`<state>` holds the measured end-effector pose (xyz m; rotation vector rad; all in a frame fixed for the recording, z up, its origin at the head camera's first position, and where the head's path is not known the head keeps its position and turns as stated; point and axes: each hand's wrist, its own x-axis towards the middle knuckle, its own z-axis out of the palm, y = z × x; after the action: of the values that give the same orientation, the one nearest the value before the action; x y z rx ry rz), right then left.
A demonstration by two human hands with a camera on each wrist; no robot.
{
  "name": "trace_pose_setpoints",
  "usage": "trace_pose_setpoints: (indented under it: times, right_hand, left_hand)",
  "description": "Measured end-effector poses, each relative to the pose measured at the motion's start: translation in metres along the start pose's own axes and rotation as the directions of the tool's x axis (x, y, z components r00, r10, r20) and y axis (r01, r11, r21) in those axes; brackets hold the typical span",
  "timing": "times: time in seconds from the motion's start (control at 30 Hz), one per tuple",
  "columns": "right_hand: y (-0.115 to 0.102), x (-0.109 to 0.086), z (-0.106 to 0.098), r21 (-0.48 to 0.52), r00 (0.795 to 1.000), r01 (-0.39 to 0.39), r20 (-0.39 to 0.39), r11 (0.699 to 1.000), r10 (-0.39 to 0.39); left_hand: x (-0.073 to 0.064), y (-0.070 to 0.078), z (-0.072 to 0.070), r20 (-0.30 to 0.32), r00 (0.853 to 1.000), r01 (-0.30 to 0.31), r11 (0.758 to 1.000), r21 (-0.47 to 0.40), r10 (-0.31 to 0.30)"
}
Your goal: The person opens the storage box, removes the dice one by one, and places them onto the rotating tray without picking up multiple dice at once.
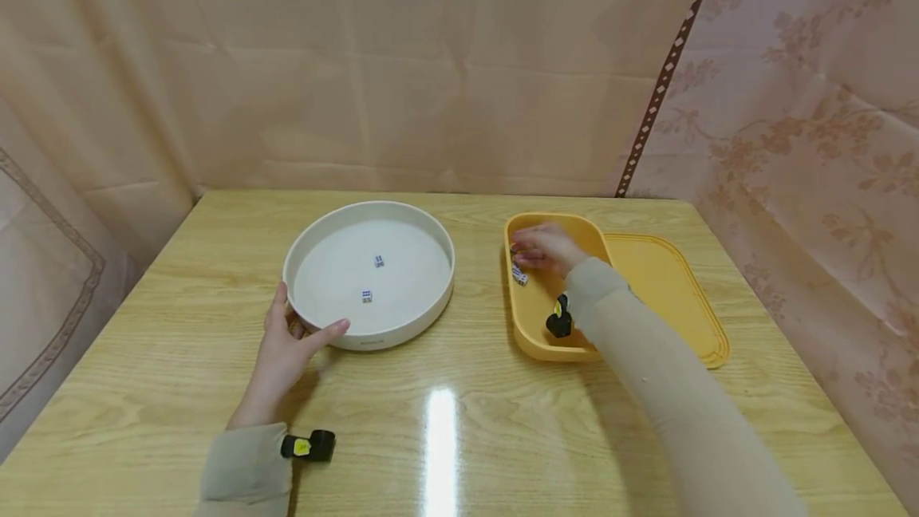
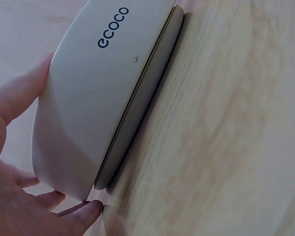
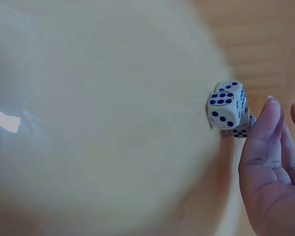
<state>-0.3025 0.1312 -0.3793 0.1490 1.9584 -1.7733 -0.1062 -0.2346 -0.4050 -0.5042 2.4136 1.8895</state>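
Desk [image 1: 459, 437]: pale wood-grain top, glossy, with a bright strip of reflected light near its front middle. Pinkish cloth hangs behind it as a creased backdrop; a flower-patterned curtain [image 1: 811, 142] with a dark dotted border closes off the right side, and a cloth with a curved trim line falls at the left.

White round tray [image 1: 431, 305]: stands left of centre on the desk, low wall, lettering "ecoco" on its outer side in the left wrist view. Two dice [image 1: 378, 261] with blue pips lie apart on its floor.

Yellow tray [image 1: 534, 333]: right of centre, resting on a flat yellow lid [image 1: 668, 286] that reaches out to its right. A small cluster of dice [image 3: 227, 105] sits against its far-left inner wall.

Left hand [image 1: 287, 345]: grip spread wide, thumb and fingers laid straight against the white round tray's near outer wall, palm on the desk.

Right hand [image 1: 547, 248]: inside the yellow tray, fingertips [image 3: 265, 123] just beside the cluster; cannot tell whether the grip has closed on a die.

Both arms wear beige sleeves with small black wrist units.
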Motion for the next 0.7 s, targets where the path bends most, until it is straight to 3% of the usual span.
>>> trace_pose_setpoints:
  times: [0.47,0.7]
  right_hand:
    - [0.0071,0.0066,-0.0045,0.013,0.999,-0.031,-0.026,0.999,0.032]
    - [0.0104,0.0093,-0.0093,0.029,1.000,-0.007,-0.003,1.000,0.008]
  left_hand:
    - [-0.0019,0.0031,0.0023,-0.009,1.000,-0.001,1.000,0.011,0.001]
    - [-0.0023,0.0034,0.0030,-0.008,1.000,0.003,1.000,0.011,-0.003]
